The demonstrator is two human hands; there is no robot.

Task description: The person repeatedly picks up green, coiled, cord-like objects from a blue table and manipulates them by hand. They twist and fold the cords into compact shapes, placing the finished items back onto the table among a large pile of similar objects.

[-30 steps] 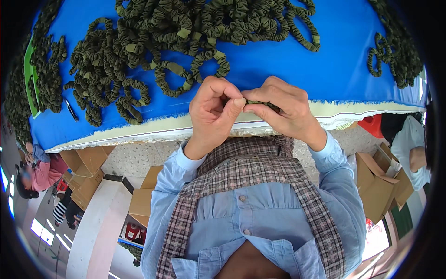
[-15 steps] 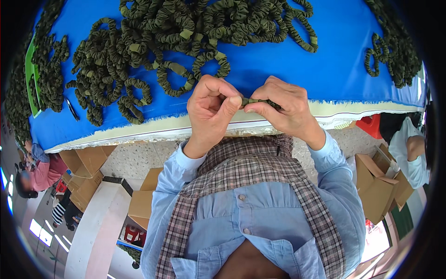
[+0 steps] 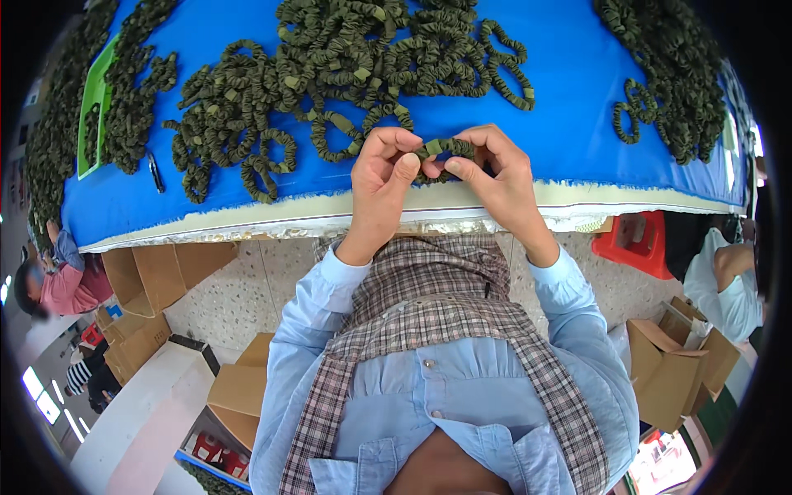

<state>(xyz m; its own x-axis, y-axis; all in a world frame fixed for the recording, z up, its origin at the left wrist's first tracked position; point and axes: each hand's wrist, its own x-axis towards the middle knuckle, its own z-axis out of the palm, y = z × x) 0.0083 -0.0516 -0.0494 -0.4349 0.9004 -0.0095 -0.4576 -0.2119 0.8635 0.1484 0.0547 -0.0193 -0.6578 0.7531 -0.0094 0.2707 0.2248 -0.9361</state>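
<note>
A dark green gathered fabric scrunchie (image 3: pixel 450 147) is stretched between my two hands, close to the near edge of the blue-covered table. My left hand (image 3: pixel 384 177) pinches its left side, next to a flat, ungathered patch of cloth. On the other side, the fingers of my right hand (image 3: pixel 501 175) are closed round the ring. Just beyond my hands, single scrunchies lie at the front of a large heap of the same kind (image 3: pixel 355 58). Part of the held ring is hidden behind my fingers.
Another heap of scrunchies (image 3: pixel 676 74) lies at the right. On the left are a green tray (image 3: pixel 97 99) and a dark pen (image 3: pixel 155 172). Cardboard boxes (image 3: pixel 169 272) and a red plastic stool (image 3: pixel 631 247) stand below the table. Other people sit at the far left and right.
The scrunchie, bunched and mostly hidden before, now shows as a ring between my hands. My hands have parted slightly, and the camera view has shifted.
</note>
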